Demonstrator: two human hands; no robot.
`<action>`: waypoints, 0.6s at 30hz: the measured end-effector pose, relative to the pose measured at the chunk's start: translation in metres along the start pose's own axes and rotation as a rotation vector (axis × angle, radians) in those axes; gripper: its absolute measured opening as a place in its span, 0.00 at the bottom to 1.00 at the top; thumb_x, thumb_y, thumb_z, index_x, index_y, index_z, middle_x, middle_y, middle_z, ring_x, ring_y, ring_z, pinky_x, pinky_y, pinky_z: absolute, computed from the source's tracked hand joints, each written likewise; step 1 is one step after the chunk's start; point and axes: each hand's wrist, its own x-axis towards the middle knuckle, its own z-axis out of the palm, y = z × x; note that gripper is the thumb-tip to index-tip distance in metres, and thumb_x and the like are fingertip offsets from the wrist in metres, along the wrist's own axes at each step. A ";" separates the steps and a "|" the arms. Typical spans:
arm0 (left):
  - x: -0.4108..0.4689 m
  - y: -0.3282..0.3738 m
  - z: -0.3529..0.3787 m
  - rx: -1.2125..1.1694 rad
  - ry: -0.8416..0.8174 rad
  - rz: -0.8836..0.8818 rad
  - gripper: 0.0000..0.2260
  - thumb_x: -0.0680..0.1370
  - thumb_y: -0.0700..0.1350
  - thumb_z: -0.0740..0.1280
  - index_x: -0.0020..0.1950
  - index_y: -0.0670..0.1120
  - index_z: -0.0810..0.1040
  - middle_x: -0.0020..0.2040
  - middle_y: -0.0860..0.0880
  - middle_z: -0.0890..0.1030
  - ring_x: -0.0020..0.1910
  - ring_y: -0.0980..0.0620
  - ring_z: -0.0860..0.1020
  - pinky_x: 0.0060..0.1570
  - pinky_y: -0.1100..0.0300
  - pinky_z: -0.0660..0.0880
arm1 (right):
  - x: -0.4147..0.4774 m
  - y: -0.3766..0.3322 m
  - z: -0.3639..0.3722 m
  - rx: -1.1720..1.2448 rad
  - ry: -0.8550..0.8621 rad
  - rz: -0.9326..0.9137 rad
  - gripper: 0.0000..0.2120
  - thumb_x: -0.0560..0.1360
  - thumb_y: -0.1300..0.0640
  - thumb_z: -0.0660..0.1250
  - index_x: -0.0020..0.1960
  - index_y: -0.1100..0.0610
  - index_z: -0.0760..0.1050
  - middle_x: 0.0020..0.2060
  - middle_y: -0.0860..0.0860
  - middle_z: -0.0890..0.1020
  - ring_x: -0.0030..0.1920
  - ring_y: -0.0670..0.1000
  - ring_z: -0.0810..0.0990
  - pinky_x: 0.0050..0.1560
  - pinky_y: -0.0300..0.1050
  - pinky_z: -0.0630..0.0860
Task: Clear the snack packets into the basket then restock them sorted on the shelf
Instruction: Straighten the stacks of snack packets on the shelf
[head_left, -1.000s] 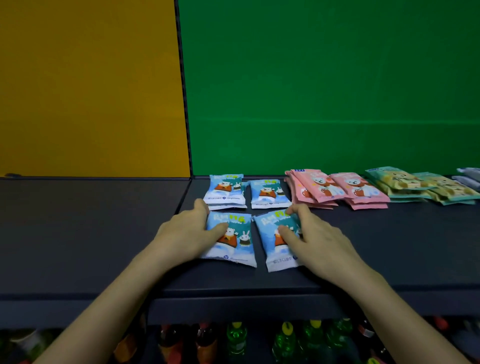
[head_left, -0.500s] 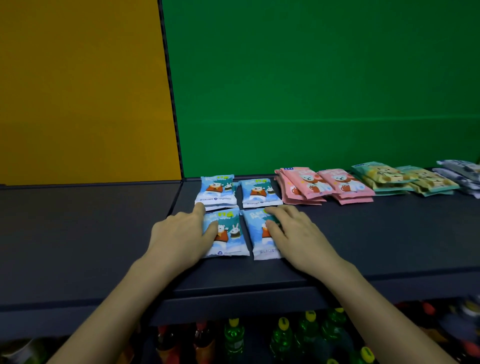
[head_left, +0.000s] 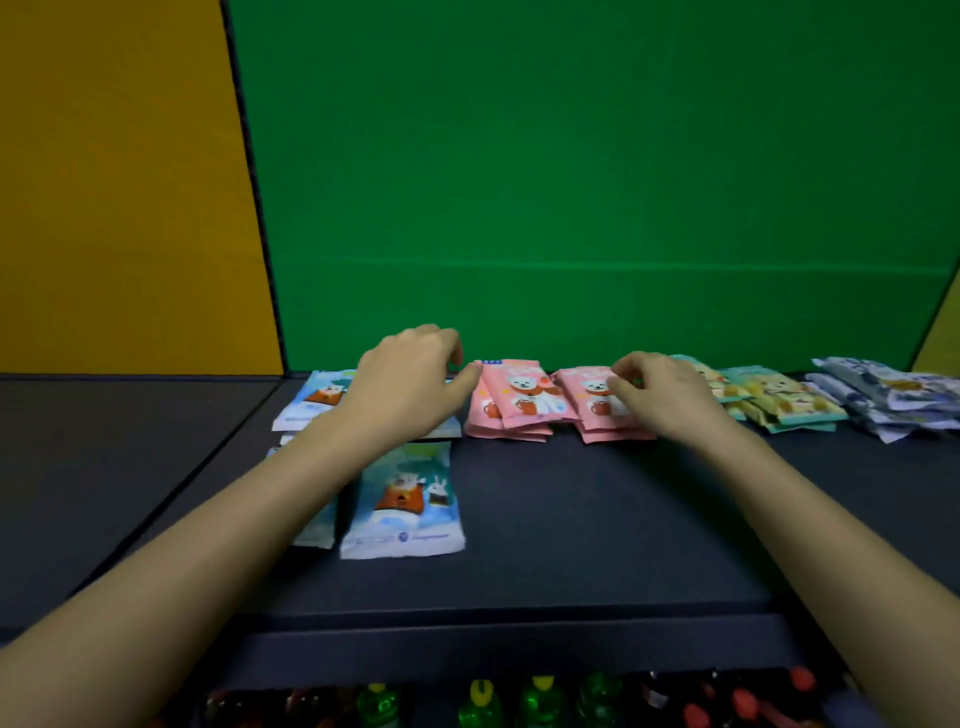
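Head view shows us reaching to the back of the dark shelf (head_left: 597, 519), where the packets lie sorted by colour: blue packets (head_left: 402, 501) left, then pink packets (head_left: 511, 402), then green packets (head_left: 779, 400). Our left hand (head_left: 410, 379) hovers curled and empty beside the pink stacks; our right hand (head_left: 660, 395) pinches the second stack's edge, probably to square it. No basket is visible.

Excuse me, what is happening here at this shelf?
A person is arranging snack packets by colour on a dark shelf. The left hand and right hand reach to the pink packets, which lie in two small stacks. Blue packets lie to their left, green packets to their right. No basket is in view.
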 end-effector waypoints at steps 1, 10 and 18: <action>0.011 0.008 0.009 -0.013 -0.030 -0.032 0.17 0.77 0.56 0.60 0.52 0.43 0.76 0.54 0.43 0.78 0.54 0.41 0.76 0.51 0.52 0.72 | 0.007 0.004 0.002 -0.031 -0.003 -0.012 0.15 0.77 0.52 0.60 0.58 0.59 0.76 0.57 0.59 0.80 0.58 0.58 0.76 0.53 0.47 0.69; 0.059 0.043 0.070 -0.046 -0.260 -0.429 0.41 0.68 0.68 0.64 0.67 0.39 0.64 0.68 0.39 0.68 0.66 0.40 0.69 0.61 0.49 0.69 | 0.035 0.006 0.028 -0.195 -0.166 -0.027 0.30 0.76 0.39 0.56 0.65 0.62 0.67 0.64 0.61 0.73 0.64 0.61 0.71 0.60 0.51 0.70; 0.068 0.041 0.077 -0.048 -0.269 -0.441 0.37 0.65 0.69 0.67 0.58 0.39 0.70 0.61 0.41 0.75 0.60 0.41 0.74 0.54 0.52 0.71 | 0.046 0.008 0.021 -0.117 -0.254 0.042 0.38 0.70 0.37 0.66 0.66 0.64 0.61 0.64 0.60 0.73 0.64 0.60 0.72 0.59 0.49 0.70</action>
